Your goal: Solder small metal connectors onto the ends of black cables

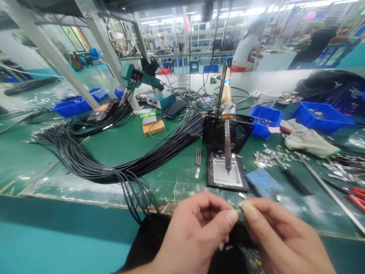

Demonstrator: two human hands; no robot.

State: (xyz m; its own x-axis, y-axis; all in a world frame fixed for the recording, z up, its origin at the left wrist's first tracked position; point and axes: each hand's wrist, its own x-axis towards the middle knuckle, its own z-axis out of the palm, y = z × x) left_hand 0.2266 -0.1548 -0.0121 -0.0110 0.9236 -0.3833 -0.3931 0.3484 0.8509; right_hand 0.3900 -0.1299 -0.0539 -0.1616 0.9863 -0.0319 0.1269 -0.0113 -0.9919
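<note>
My left hand [199, 228] is closed at the front edge of the green bench, thumb and forefinger pinched on something too small to make out. Close beside it on the right, my right hand [276, 232] pinches a tiny metallic piece, its fingertips almost meeting the left ones. Just beyond the fingertips lies a small silvery connector [242, 195]. A soldering iron [227, 144] points down over a square metal tray [227, 173] on a black stand. To the tray's right is a blue sponge [264, 182].
A thick bundle of black cables [99, 171] curves across the bench's left and middle. Blue bins [322, 118] hold small parts. Red-handled pliers [357, 196], a metal strip [330, 192] and scattered connectors lie right. Two people are in the background.
</note>
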